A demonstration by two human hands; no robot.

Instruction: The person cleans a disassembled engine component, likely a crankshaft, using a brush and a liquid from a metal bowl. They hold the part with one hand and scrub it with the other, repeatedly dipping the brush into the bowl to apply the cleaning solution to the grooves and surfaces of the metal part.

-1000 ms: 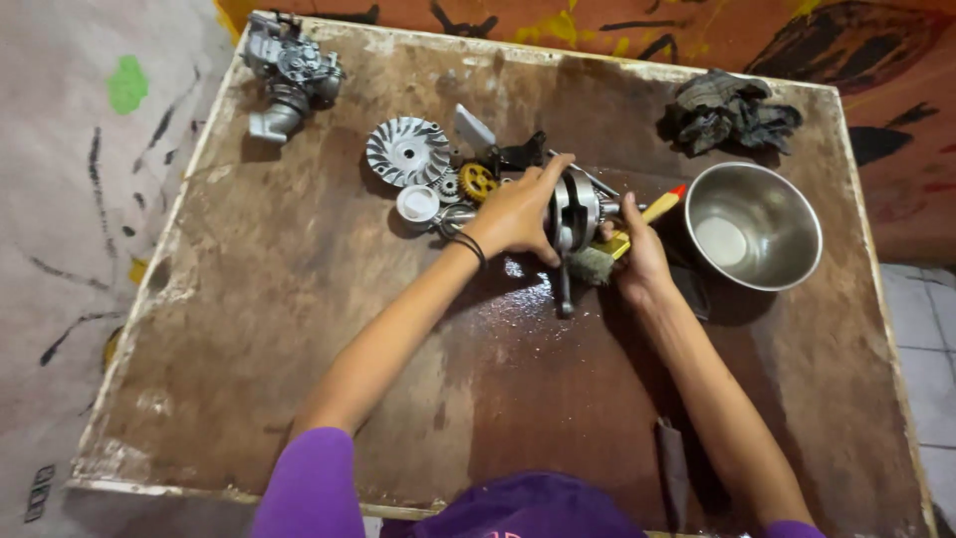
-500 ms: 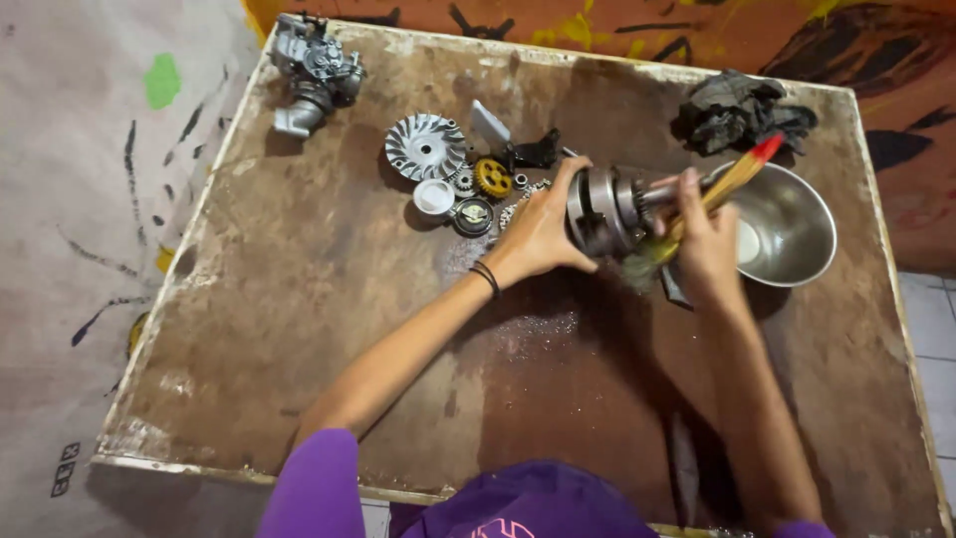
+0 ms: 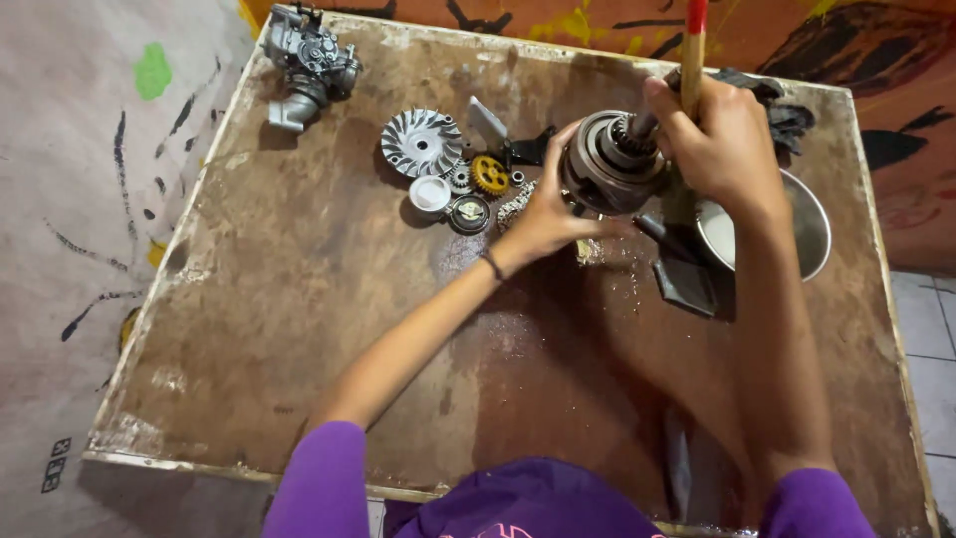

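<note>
My left hand [image 3: 543,214] cups the round metal clutch assembly [image 3: 602,164] from below, lifted off the tabletop [image 3: 299,299]; my right hand [image 3: 712,139] is closed around its shaft end and a wooden brush handle [image 3: 692,50]. It looks oily, so it could slip and drop onto the small gears [image 3: 478,184] or the steel bowl [image 3: 812,229].

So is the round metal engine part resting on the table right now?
No, both the left hand and right hand hold the engine part above the table.
</note>
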